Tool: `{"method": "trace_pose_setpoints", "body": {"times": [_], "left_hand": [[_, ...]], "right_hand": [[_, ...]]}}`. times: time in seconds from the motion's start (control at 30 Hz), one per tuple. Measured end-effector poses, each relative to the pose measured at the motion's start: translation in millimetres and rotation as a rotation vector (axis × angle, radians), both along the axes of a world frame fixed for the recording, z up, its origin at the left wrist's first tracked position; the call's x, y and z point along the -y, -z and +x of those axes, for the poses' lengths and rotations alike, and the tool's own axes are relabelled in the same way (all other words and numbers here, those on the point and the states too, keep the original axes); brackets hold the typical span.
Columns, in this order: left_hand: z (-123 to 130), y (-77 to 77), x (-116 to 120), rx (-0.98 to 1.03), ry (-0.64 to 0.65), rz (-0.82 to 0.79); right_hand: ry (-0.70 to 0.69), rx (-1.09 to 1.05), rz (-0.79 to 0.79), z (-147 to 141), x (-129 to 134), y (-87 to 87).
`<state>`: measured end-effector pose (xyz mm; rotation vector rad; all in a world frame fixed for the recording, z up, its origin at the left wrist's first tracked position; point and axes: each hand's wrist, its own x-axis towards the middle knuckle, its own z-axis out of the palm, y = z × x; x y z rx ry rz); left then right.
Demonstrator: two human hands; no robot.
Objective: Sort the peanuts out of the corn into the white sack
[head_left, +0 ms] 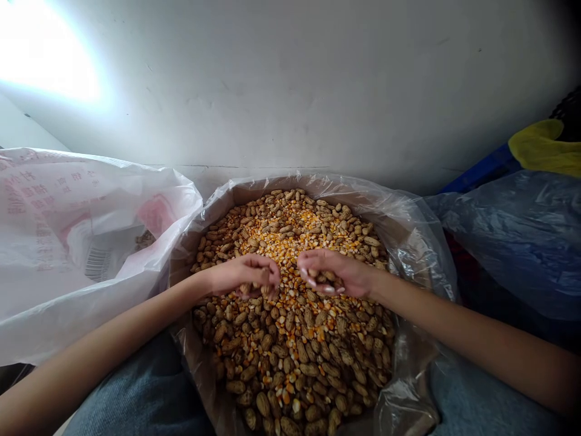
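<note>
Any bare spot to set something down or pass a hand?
No bare level surface shows. Hand room: probably above the far rim of the liner, before the wall; the gap between left hand and right hand is narrow. Crowded: peanuts and corn kernels fill the liner, white sack left, bluish plastic right.

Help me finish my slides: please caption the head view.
Left hand and right hand hold unshelled peanuts above loose corn kernels and more peanuts in a clear plastic liner.

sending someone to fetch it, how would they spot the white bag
Find the big open container of peanuts and corn. Directly left of it is the white bag, mouth open. Unlike the clear liner beside it, it bears pink print and a barcode.
</note>
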<state>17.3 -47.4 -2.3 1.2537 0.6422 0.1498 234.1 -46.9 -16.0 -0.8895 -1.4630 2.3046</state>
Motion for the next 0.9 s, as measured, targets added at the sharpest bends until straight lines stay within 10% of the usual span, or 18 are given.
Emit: {"method": "trace_pose_setpoints", "body": {"times": [0.17, 0.33, 0.5, 0.77, 0.9], "left_hand": [[8, -23.2, 23, -0.345, 0.493, 0.815], [16, -14.4, 42, -0.487, 0.691, 1.241], [24, -0.9, 48, -0.541, 0.804, 1.346], [23, 2.9, 47, -0.496, 0.766, 1.36], [25, 2.6, 49, -0.547, 0.805, 1.364]], "right_hand": [[-0.405, 0.493, 1.002, -13, 17, -10.3], [-0.718, 0.618, 1.441, -28, 30, -10.2], [-0.749, 0.645, 1.511, -34, 35, -4.2], [-0.374, 0.552, 0.939, -23, 19, 2.0], [-0.422, 0.595, 1.021, -19, 19, -3.3]]}}
